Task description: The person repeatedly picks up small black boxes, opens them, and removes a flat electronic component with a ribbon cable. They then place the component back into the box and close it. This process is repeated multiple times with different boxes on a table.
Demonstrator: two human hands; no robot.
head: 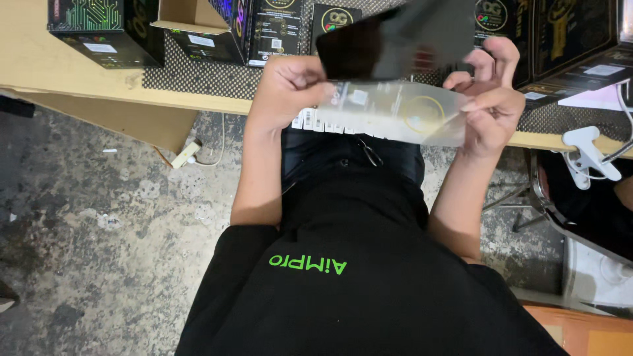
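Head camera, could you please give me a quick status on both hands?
Left hand and right hand both gripping a clear plastic sleeve. Dark flat piece blurred above it. Black boxes behind on the table; nothing blocking.

Black printed boxes (105, 29) on bench (39, 72), white clamp (587, 155), concrete floor (99, 231)

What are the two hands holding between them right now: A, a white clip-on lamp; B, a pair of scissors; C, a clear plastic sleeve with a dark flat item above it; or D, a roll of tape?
C: the left hand and right hand grip the ends of a clear plastic sleeve, with a blurred dark flat item above it.
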